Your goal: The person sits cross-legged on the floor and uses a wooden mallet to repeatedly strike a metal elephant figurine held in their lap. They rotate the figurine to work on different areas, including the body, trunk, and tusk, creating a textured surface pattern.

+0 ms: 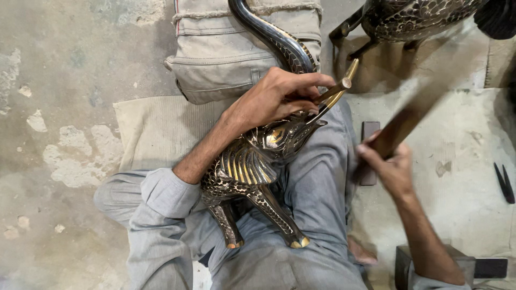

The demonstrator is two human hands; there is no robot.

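Our left hand (274,96) is closed around a small chisel-like punch (334,88), pinching it between fingers and thumb so its tip bears on the head of the brass elephant figurine (252,161), close to a gold tusk (344,80). Our right hand (389,166) is wrapped tight around the brown handle of a hammer or mallet (408,121), raised to the right of the elephant and blurred; its striking end we cannot make out.

We judge that we are in the middle of chasing fine detail into the elephant's dark patterned surface. The next move calls for keeping the punch steady at its angle and landing the blow squarely on its butt, clear of the left fingers.

The elephant lies across our lap on the grey trousers (317,177), legs pointing towards us, trunk curving away over a folded canvas sack (215,59).

Counting: one punch, one striking tool, one elephant in the lap. Beyond the elephant, up and to its right, stands one more patterned metal figurine (408,19), only partly in view. Right of the elephant on the floor lie one small dark block (370,131) and, further out, one pair of black pliers (504,182).
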